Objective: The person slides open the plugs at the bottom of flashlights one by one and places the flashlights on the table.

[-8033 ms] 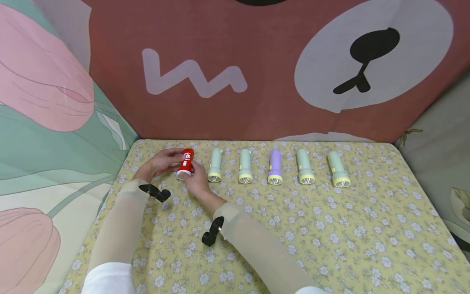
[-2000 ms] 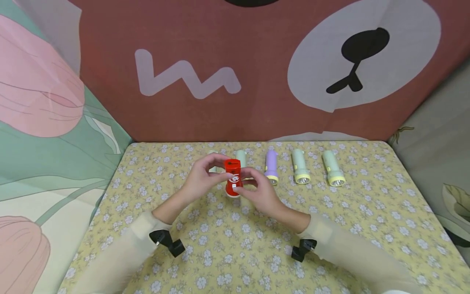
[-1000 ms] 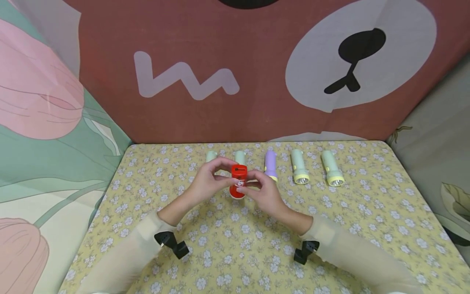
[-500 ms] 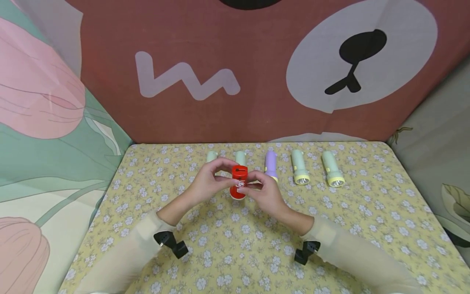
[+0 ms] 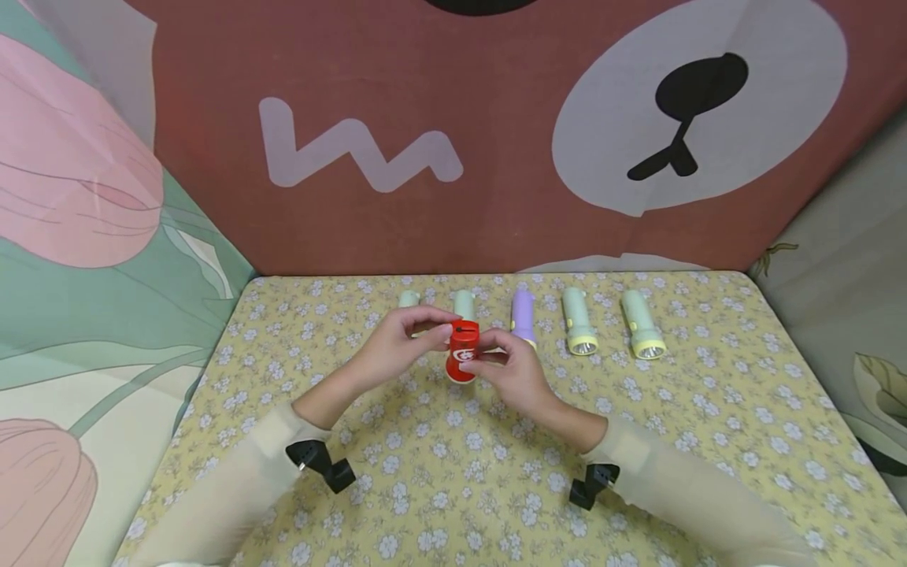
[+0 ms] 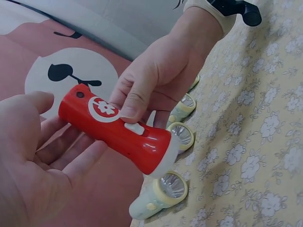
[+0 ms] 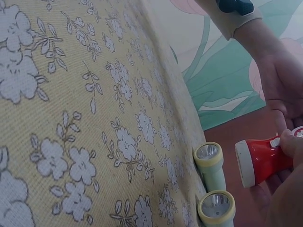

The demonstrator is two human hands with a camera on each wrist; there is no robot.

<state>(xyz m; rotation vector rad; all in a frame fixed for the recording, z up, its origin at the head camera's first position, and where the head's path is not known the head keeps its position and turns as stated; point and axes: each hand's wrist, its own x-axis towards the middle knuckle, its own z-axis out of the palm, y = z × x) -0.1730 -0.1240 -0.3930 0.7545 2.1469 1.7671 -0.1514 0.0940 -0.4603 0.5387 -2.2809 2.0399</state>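
A red flashlight (image 5: 464, 339) with a white flower emblem is held above the table's middle, its tail end tipped up and its white-rimmed head down. My right hand (image 5: 520, 374) pinches it, thumb on its front beside the white slide switch (image 6: 135, 128), fingers behind. My left hand (image 5: 393, 346) is at its tail end from the left. In the left wrist view that hand's fingers (image 6: 78, 163) lie loosely behind the red body, and its thumb stands apart from it. The right wrist view shows the flashlight's white rim (image 7: 245, 163) pointing toward the table.
Behind the hands a row of flashlights lies on the flowered tablecloth (image 5: 439, 488): several pale green ones, such as the rightmost (image 5: 641, 323), and a purple one (image 5: 523, 311). My hands partly cover the left ones. A brown printed cloth wall (image 5: 510, 220) rises at the table's far edge.
The red flashlight has left its place at the row's left end and come to the middle, lifted and tipped. In the last half second my left thumb has drawn back from its front.
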